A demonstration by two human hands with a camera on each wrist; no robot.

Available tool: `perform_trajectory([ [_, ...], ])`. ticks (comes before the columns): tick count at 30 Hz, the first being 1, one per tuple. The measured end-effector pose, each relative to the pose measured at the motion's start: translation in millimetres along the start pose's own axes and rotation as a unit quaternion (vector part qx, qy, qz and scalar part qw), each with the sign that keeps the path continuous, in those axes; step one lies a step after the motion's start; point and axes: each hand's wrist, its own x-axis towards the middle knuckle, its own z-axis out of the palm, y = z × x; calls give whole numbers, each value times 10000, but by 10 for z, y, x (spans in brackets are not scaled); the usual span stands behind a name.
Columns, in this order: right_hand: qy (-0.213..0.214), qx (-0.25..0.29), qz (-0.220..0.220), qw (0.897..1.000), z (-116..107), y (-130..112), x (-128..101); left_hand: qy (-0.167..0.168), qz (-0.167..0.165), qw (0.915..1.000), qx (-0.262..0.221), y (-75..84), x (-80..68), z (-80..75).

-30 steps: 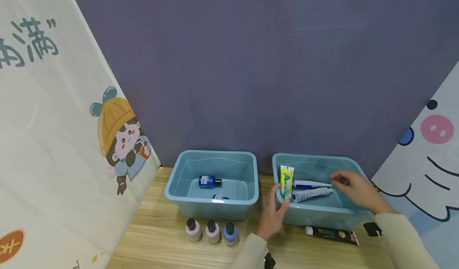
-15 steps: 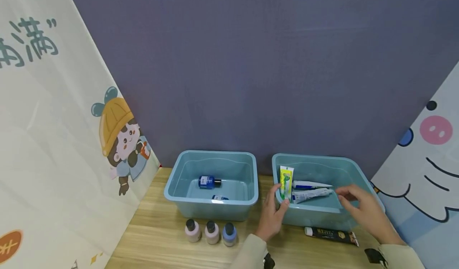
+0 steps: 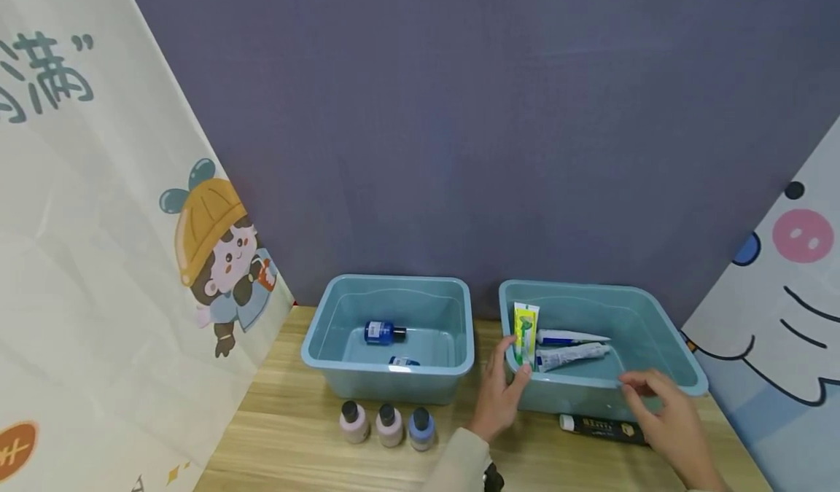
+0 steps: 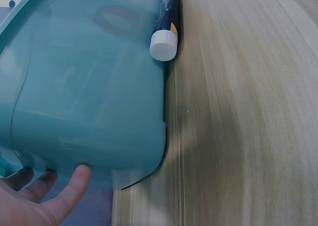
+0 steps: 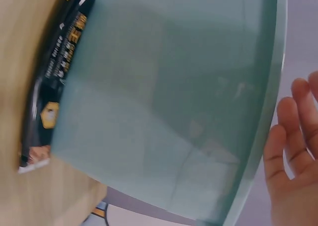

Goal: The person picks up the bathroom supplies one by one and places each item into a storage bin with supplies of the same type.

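My left hand (image 3: 496, 397) rests on the front left corner of the right blue plastic bin (image 3: 571, 388), thumb at the front rim. In the left wrist view its fingers (image 4: 69, 193) touch the bin's outer wall. Inside that bin, a yellow-green toothpaste tube (image 3: 525, 332) leans against the left end, beside two white-and-blue tubes (image 3: 571, 357). My right hand (image 3: 669, 419) is near the front rim, fingers loosely bent, holding nothing. Beneath it on the table, a black toothpaste tube (image 3: 593, 426) with a white cap lies along the bin's front; the hand hides its right end.
A second blue bin (image 3: 387, 386) stands to the left, with a dark blue bottle (image 3: 383, 332) lying in it and another partly hidden by the rim. Two pink bottles (image 3: 389, 428) and a blue-purple bottle (image 3: 421, 430) stand before it on the wooden table (image 3: 275, 419).
My right hand has drawn back from over the right bin's interior toward me, to its front rim above the black tube. The left hand has stayed at the corner.
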Motion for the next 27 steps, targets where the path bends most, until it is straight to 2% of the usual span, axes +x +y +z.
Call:
perform_trajectory([
  [4, 261, 56, -287, 9992, 63, 24, -68, -13, 14, 10000, 23, 4, 14, -9],
  [8, 242, -5, -391, 9989, 125, 53, -155, -36, 72, 10000, 57, 8, 14, -15],
  [18, -268, -469, 177, 9984, 296, 196, -343, 20, 151, 9999, -37, 12, 7, -16],
  [22, -720, -940, 698, 9905, 335, 251, -390, 47, 168, 9998, -10, 7, 9, -12],
  [27, -1148, -1231, 1030, 9803, 393, 383, -457, 63, 134, 9999, 17, 5, 0, -2],
])
